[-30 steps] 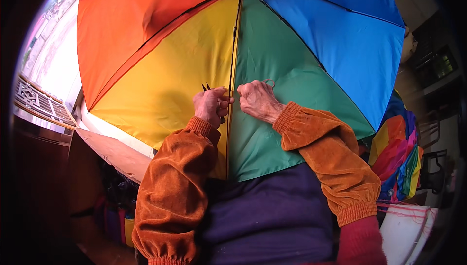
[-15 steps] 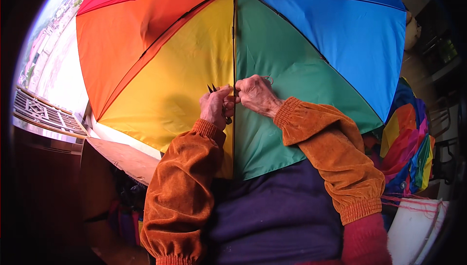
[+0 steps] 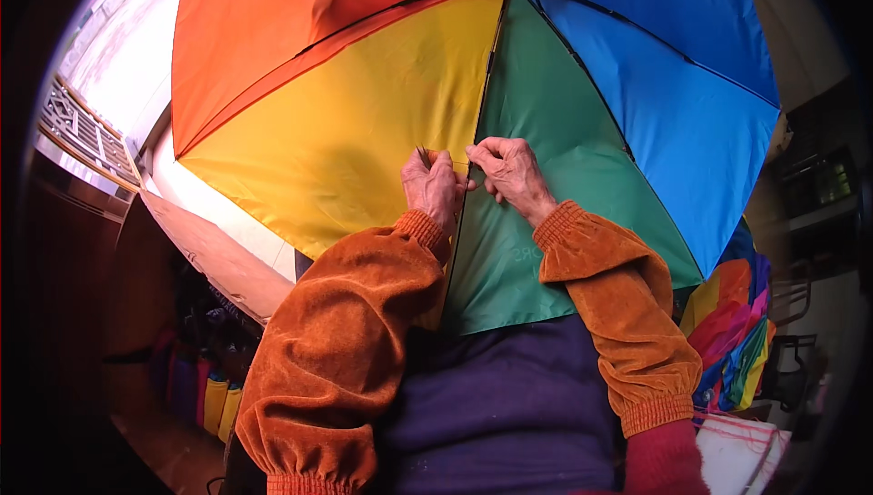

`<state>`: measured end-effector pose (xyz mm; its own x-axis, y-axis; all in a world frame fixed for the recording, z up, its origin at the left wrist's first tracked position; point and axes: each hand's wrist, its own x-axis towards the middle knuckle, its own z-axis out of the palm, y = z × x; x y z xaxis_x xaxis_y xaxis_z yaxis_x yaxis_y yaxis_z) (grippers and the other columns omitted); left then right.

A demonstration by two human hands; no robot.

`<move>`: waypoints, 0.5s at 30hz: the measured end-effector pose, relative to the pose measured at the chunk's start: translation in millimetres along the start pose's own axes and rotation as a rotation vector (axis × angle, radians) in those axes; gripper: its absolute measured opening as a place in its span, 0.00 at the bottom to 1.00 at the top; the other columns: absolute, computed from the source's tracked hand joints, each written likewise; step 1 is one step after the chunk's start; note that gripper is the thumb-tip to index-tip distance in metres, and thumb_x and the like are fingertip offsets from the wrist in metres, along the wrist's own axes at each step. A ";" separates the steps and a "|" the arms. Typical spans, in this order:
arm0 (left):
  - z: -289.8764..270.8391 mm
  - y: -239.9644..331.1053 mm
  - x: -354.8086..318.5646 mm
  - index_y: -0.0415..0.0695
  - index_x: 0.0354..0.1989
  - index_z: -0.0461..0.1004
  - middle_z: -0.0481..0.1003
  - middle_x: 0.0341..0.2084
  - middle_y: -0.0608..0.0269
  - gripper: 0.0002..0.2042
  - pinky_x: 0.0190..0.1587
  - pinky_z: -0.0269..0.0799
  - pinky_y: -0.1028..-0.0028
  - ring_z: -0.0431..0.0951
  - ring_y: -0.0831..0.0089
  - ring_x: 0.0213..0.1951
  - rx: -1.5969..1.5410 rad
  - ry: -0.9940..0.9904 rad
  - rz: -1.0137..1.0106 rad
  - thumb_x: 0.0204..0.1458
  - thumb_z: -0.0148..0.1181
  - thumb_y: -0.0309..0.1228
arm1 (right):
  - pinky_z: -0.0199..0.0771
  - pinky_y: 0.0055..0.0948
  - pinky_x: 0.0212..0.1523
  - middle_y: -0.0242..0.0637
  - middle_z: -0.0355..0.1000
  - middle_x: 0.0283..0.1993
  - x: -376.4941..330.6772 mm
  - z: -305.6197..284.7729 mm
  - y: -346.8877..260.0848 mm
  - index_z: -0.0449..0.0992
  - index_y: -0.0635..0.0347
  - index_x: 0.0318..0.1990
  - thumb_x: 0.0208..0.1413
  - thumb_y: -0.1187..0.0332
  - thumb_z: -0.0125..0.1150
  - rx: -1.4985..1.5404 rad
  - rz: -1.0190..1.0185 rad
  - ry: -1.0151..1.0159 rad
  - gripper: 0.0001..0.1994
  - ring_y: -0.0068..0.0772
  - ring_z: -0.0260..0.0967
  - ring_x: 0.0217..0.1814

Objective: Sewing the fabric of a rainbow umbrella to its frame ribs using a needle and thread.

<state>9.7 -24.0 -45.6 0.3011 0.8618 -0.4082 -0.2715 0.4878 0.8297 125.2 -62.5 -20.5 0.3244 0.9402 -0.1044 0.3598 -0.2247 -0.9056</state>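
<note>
An open rainbow umbrella [image 3: 382, 113] spreads before me, its ribs facing up. A dark metal rib [image 3: 492, 63] runs along the seam between the yellow and green panels. My left hand [image 3: 431, 188] is closed on the yellow side of that rib. Dark pointed tips of small scissors [image 3: 421, 151] poke out above its fingers; the handles are hidden. Just across the rib, my right hand [image 3: 516, 174] pinches with thumb and forefinger over the seam. A thin thread [image 3: 459, 165] seems to stretch between the hands, hard to make out.
Folded rainbow fabric [image 3: 727, 331] lies at the right, above a white object with pink threads [image 3: 741, 450]. A cardboard sheet [image 3: 209, 250] stands at the left, below a window with a metal railing [image 3: 86, 131]. Yellow and purple bundles [image 3: 214, 404] sit lower left.
The umbrella has swung, its hub going right and the rib now tilting. Both hands have shifted right. My right hand has turned from a fist-like grip into a pinch at the rib.
</note>
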 end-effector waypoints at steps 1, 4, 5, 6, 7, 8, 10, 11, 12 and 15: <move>-0.5 -1.4 0.5 0.45 0.31 0.58 0.69 0.12 0.59 0.07 0.08 0.50 0.82 0.62 0.81 0.09 -0.026 0.008 0.015 0.56 0.46 0.33 | 0.59 0.23 0.12 0.30 0.60 0.11 -0.3 1.5 -0.4 0.70 0.63 0.21 0.52 0.61 0.53 -0.006 0.000 -0.007 0.15 0.19 0.57 0.12; -1.5 -1.5 -0.8 0.45 0.31 0.57 0.69 0.12 0.59 0.07 0.08 0.50 0.82 0.61 0.82 0.09 -0.058 0.005 0.006 0.56 0.45 0.33 | 0.55 0.20 0.10 0.27 0.59 0.11 -1.8 4.2 -0.8 0.68 0.62 0.19 0.53 0.61 0.52 0.019 -0.015 0.025 0.16 0.16 0.55 0.10; -0.9 0.1 -2.3 0.45 0.30 0.58 0.69 0.12 0.58 0.07 0.08 0.50 0.82 0.61 0.82 0.09 -0.059 -0.010 -0.017 0.56 0.45 0.33 | 0.55 0.20 0.10 0.27 0.59 0.11 -1.1 3.4 0.9 0.68 0.62 0.19 0.53 0.61 0.52 0.018 -0.014 0.024 0.16 0.16 0.55 0.10; -0.3 0.7 -3.1 0.45 0.30 0.58 0.69 0.13 0.58 0.07 0.08 0.50 0.83 0.61 0.82 0.09 -0.059 -0.026 -0.040 0.56 0.45 0.33 | 0.54 0.20 0.10 0.27 0.58 0.10 0.5 1.9 4.3 0.68 0.62 0.18 0.53 0.61 0.52 0.051 -0.003 -0.001 0.16 0.16 0.55 0.10; 0.3 0.5 -3.2 0.45 0.30 0.58 0.69 0.13 0.58 0.07 0.08 0.50 0.83 0.61 0.82 0.09 -0.060 -0.026 -0.041 0.56 0.45 0.33 | 0.53 0.21 0.09 0.27 0.58 0.10 2.0 0.1 7.7 0.67 0.62 0.18 0.53 0.61 0.52 0.084 0.009 -0.025 0.16 0.16 0.54 0.10; 0.9 0.2 -3.1 0.45 0.30 0.58 0.70 0.13 0.58 0.07 0.08 0.50 0.83 0.60 0.82 0.09 -0.048 -0.043 -0.042 0.56 0.46 0.33 | 0.52 0.21 0.09 0.27 0.58 0.10 2.5 -1.6 9.6 0.67 0.62 0.18 0.53 0.61 0.52 0.117 0.021 -0.049 0.16 0.16 0.54 0.10; 1.0 0.3 -3.0 0.44 0.31 0.58 0.70 0.14 0.58 0.07 0.09 0.50 0.83 0.60 0.83 0.09 -0.027 -0.075 -0.042 0.55 0.47 0.33 | 0.52 0.19 0.09 0.27 0.59 0.12 2.3 -3.4 8.7 0.67 0.62 0.19 0.53 0.62 0.52 0.142 0.038 -0.069 0.15 0.15 0.54 0.10; 1.5 0.5 -3.3 0.44 0.31 0.58 0.70 0.14 0.58 0.07 0.09 0.50 0.83 0.60 0.83 0.09 -0.029 -0.074 -0.042 0.55 0.47 0.33 | 0.52 0.18 0.09 0.27 0.61 0.14 2.0 -4.2 8.0 0.68 0.62 0.20 0.53 0.63 0.52 0.167 0.055 -0.087 0.15 0.15 0.54 0.11; 2.3 0.8 -3.8 0.44 0.30 0.59 0.70 0.14 0.58 0.07 0.09 0.50 0.83 0.59 0.83 0.09 -0.023 -0.065 -0.044 0.55 0.47 0.33 | 0.52 0.17 0.09 0.27 0.62 0.16 1.9 -4.7 7.7 0.69 0.63 0.21 0.54 0.64 0.51 0.191 0.073 -0.105 0.14 0.14 0.55 0.11; 1.5 1.8 -4.9 0.43 0.30 0.61 0.70 0.14 0.59 0.07 0.09 0.50 0.83 0.58 0.84 0.10 -0.015 -0.046 -0.046 0.54 0.49 0.32 | 0.51 0.17 0.09 0.27 0.62 0.16 1.2 -4.2 5.8 0.70 0.62 0.21 0.53 0.64 0.52 0.205 0.076 -0.120 0.13 0.14 0.54 0.11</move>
<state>9.2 -27.5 -41.6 0.3556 0.8312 -0.4274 -0.2702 0.5292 0.8043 131.4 -63.8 -24.2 0.2335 0.9490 -0.2119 0.1497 -0.2504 -0.9565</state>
